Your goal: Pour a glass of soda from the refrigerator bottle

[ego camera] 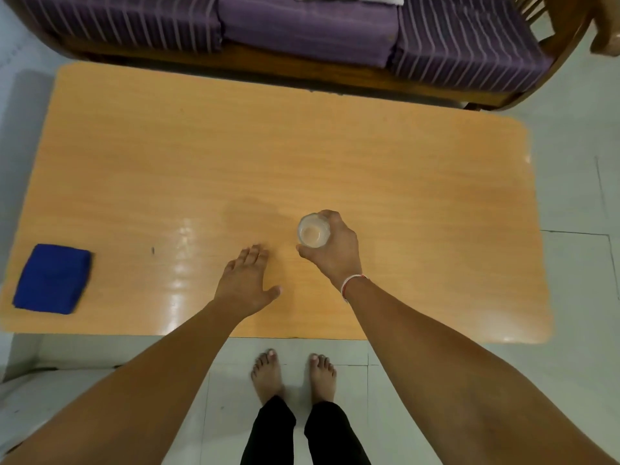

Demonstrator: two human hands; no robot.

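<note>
A clear drinking glass (313,230) is seen from above over the middle of the wooden table (235,156). My right hand (335,251) grips it from the right side, fingers and thumb curled round its wall. I cannot tell whether the glass touches the table or whether it holds any liquid. My left hand (246,280) lies to the left of the glass, palm down, fingers straight, just over or on the table top. No soda bottle is in view.
A folded blue cloth (53,278) lies at the table's front left corner. A purple striped sofa (302,28) with a wooden frame stands behind the table. My bare feet (295,374) are on the tiled floor at the table's near edge.
</note>
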